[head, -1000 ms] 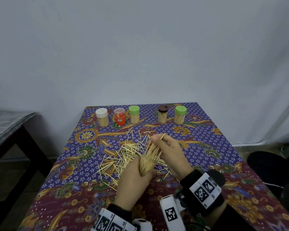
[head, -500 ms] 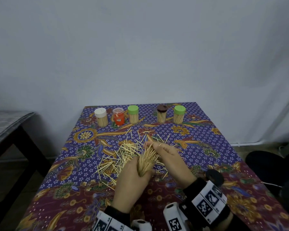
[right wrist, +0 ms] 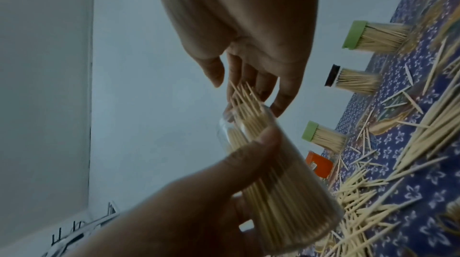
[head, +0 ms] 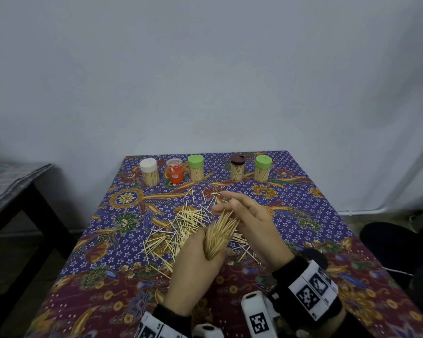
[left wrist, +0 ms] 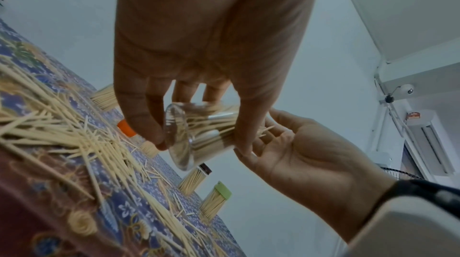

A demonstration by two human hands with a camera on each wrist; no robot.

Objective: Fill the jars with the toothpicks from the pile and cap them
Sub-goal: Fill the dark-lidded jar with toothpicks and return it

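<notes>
A plain grey-white wall (head: pixel 205 69) rises behind the desk (head: pixel 303 206), draped in floral batik. A dark side table (head: pixel 17 191) stands left; an air conditioner (left wrist: pixel 430 143) hangs high.

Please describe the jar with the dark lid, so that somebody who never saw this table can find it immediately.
Look at the far edge of the patterned tablecloth, where five jars stand in a row. The brown-lidded jar is fourth from the left, between two green-lidded jars. It alone has a dark lid, and it looks slimmer than its neighbours.
</notes>
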